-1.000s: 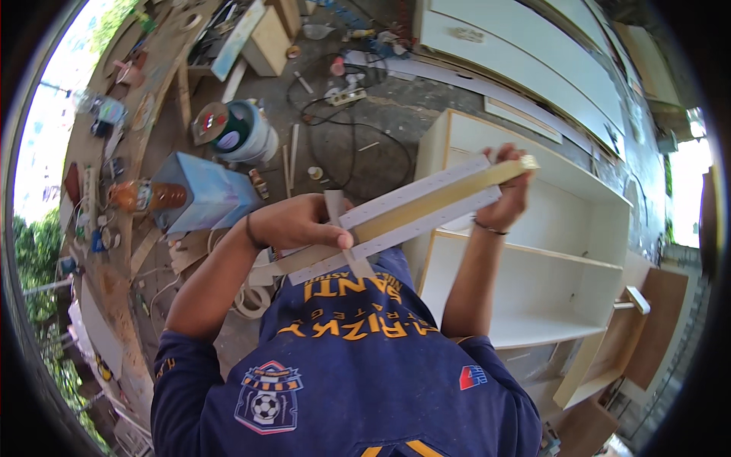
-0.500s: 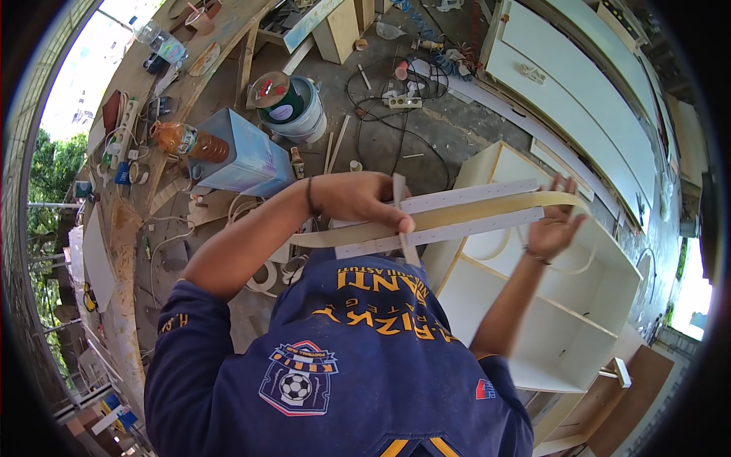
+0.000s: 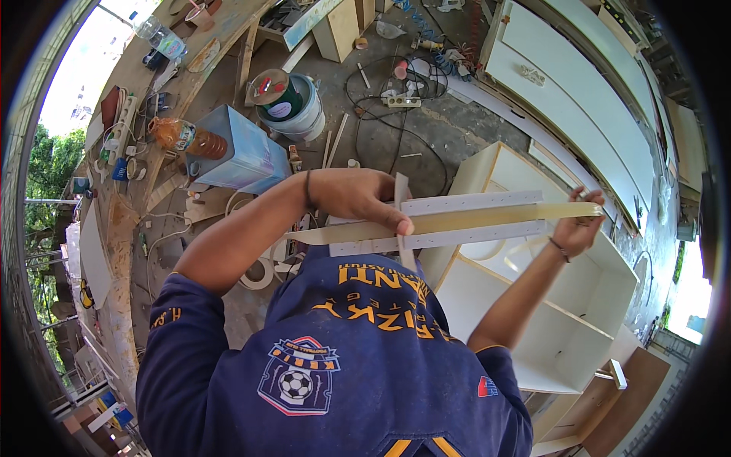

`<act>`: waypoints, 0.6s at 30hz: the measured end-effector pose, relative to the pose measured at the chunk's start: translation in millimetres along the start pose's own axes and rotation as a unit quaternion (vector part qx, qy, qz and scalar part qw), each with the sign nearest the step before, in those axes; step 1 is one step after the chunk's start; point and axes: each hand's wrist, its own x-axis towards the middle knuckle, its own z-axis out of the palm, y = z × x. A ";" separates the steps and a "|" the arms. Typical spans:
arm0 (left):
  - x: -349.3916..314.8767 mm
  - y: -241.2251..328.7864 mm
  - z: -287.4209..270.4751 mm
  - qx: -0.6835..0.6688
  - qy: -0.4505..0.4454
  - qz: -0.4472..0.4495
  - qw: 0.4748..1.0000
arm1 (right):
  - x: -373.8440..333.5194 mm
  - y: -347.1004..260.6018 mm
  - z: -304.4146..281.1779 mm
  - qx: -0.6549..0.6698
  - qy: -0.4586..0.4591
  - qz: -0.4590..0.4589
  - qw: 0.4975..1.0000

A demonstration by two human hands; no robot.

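A long, flexible pale-yellow strip (image 3: pixel 487 216) runs nearly straight across in front of my chest. It lies between two narrow white slats (image 3: pixel 476 234) dotted with small holes. My left hand (image 3: pixel 354 199) is closed round the strip and slats, thumb on top. Under that thumb, a thin grey flat piece (image 3: pixel 401 194) crosses them at a steep angle; how it is fixed cannot be seen. At the far right end, my right hand (image 3: pixel 576 228) has its fingers curled round the strip's tip, beyond the slat ends.
An open white cabinet carcass (image 3: pixel 525 320) lies below my right arm. To the left stand a blue-white square tin (image 3: pixel 247 156), a bucket (image 3: pixel 308 122) with a green can, and a cluttered wooden bench (image 3: pixel 126 221). Black cables (image 3: pixel 411 133) trail over the floor; white panels (image 3: pixel 563 91) lie at upper right.
My right hand has moved right and slightly down, and its spread fingers have closed on the strip's end. The strip's curved right end has straightened. My left hand keeps its hold.
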 end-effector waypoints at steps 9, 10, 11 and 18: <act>-12.0 -17.5 -9.2 0.001 0.015 0.012 1.000 | 23.6 -27.8 -34.8 -0.105 0.012 0.069 0.992; -6.0 -14.2 -9.3 0.001 0.016 0.017 1.000 | 1.7 -6.5 -32.1 -0.002 -0.137 0.194 0.971; -1.4 -10.9 -7.9 0.009 0.038 0.010 0.999 | -29.9 45.1 14.4 -0.206 0.114 0.100 0.967; 24.2 8.5 2.3 0.017 0.043 0.036 0.998 | -78.4 100.7 56.6 0.014 -0.070 0.138 0.988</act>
